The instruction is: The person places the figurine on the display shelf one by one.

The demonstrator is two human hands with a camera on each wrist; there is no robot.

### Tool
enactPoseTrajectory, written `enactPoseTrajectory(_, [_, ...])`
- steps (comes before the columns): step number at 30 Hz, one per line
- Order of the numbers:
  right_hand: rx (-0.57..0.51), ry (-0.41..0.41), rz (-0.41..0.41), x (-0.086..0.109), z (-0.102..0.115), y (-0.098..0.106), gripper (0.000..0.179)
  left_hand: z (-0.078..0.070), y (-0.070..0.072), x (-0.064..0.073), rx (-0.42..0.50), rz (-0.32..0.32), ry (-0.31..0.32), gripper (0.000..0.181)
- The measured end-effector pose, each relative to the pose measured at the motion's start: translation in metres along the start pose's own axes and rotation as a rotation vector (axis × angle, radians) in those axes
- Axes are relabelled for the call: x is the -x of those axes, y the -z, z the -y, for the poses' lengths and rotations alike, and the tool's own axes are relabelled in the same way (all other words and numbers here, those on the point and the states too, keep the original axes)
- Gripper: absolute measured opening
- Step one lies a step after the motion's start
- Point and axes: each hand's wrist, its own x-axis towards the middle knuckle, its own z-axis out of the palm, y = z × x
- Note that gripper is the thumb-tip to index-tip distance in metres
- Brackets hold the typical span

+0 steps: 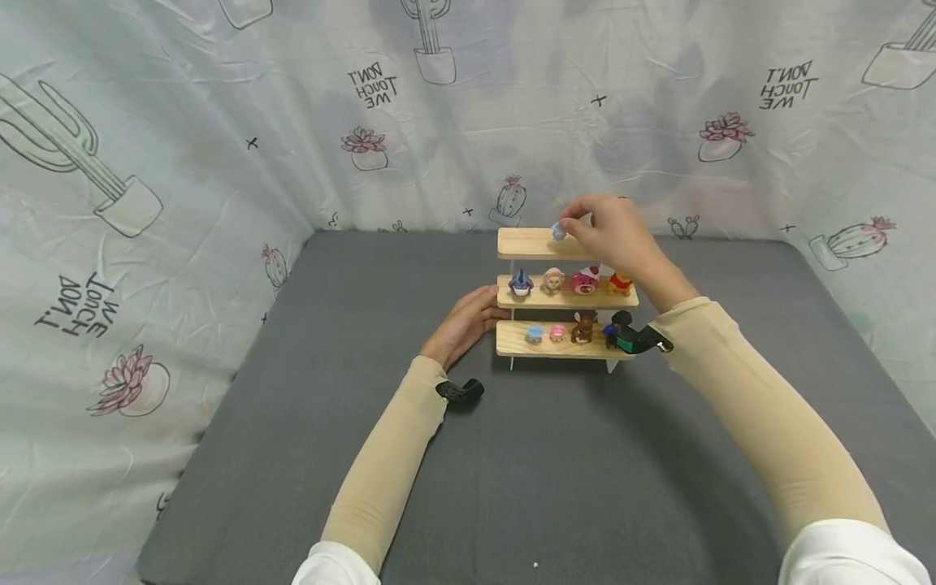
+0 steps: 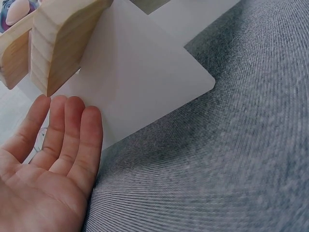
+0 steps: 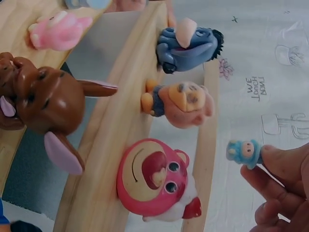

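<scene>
Between thumb and fingers, my right hand (image 1: pixel 614 236) pinches a small light-blue figurine (image 3: pixel 244 152) at the top tier (image 1: pixel 522 243) of a three-tier wooden display stand. My left hand (image 1: pixel 468 319) is at the stand's left side; in the left wrist view its extended fingers (image 2: pixel 72 121) reach the wooden board end (image 2: pixel 58 46) and white side panel (image 2: pixel 140 72). On the middle tier sit a blue donkey figure (image 3: pixel 188 48), a peach-coloured figure (image 3: pixel 179 101), a pink bear (image 3: pixel 153 179) and a yellow bear in red (image 1: pixel 620 283).
On the bottom tier are a light-blue figure (image 1: pixel 535 333), a pink figure (image 1: pixel 557 332), a brown kangaroo (image 1: pixel 582 327) and a dark figure (image 1: pixel 614 331) partly behind the right wrist strap (image 1: pixel 643 340). The stand rests on a grey table (image 1: pixel 548 471) before a cactus-print curtain (image 1: pixel 512 106).
</scene>
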Motion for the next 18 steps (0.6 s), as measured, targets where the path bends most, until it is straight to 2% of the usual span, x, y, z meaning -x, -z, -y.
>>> enactPoseTrajectory(10, [0.099, -0.018, 0.031, -0.0008, 0.0043, -0.0059, 0.023, 0.0018, -0.0003, -0.0016, -0.001, -0.004, -0.01, 0.05])
enactPoseTrajectory(18, [0.112, -0.019, 0.029, 0.0002, 0.0045, -0.008, 0.024, 0.0008, -0.0004, -0.001, -0.002, 0.004, -0.01, 0.051])
